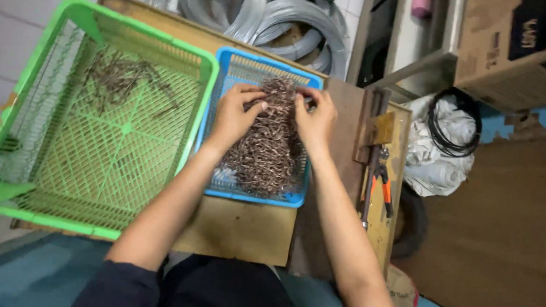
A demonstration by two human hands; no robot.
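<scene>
Head camera view, looking down at a wooden bench (239, 229) where a person works with both bare hands. The left hand (235, 112) and the right hand (316, 120) rest on top of a heap of small brown bent wire pieces (267, 153) that fills a blue plastic basket (240, 65) in the middle of the bench. Both hands are partly curled, fingertips pinching into the far end of the heap; whether either has a single piece free of the tangle cannot be told.

Just left of the blue basket, touching its side, sits a larger green plastic basket (101, 152), mostly bare mesh, with a small scatter of the same wire pieces (120, 79) in its far corner. To the right, orange-handled pliers (382, 183) lie on a narrow wooden board at the bench edge. Coils of grey wire (273, 18) lie beyond the far end of the bench.

The pieces look hooked and interlocked, so lifting one would likely drag a clump along and spill it over the low basket rim. The cut ends could also prick bare fingertips pressed into the heap.
</scene>
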